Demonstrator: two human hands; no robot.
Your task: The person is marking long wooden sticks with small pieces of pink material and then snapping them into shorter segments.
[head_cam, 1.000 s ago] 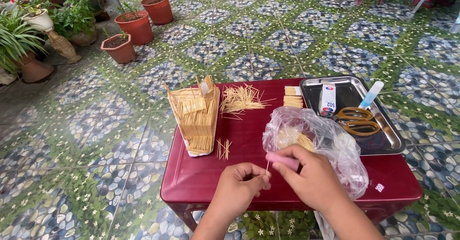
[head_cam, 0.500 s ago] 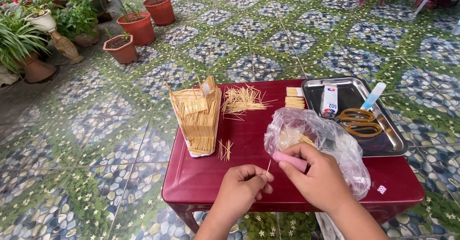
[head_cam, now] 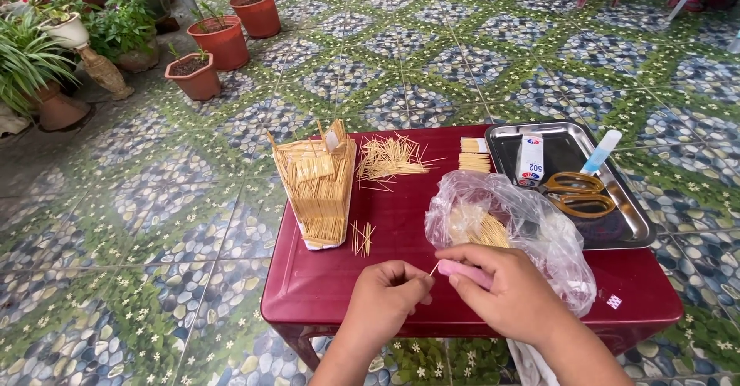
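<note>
Evidently for close work, both hands meet over the table's (head_cam: 324,293) front edge: right hand (head_cam: 512,297) grips a pink tool (head_cam: 465,273), left hand (head_cam: 385,297) pinches a stick (head_cam: 434,269) at its tip.

red table (head_cam: 324,286) | stick model (head_cam: 317,186) | loose sticks (head_cam: 389,157) | plastic bag (head_cam: 524,220) | steel tray (head_cam: 636,220)

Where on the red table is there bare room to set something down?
Free: the near-left corner of the red table, in front of the stick model and left of the left hand. Crowded: the steel tray with scissors, the plastic bag, and the loose sticks at the back.
</note>
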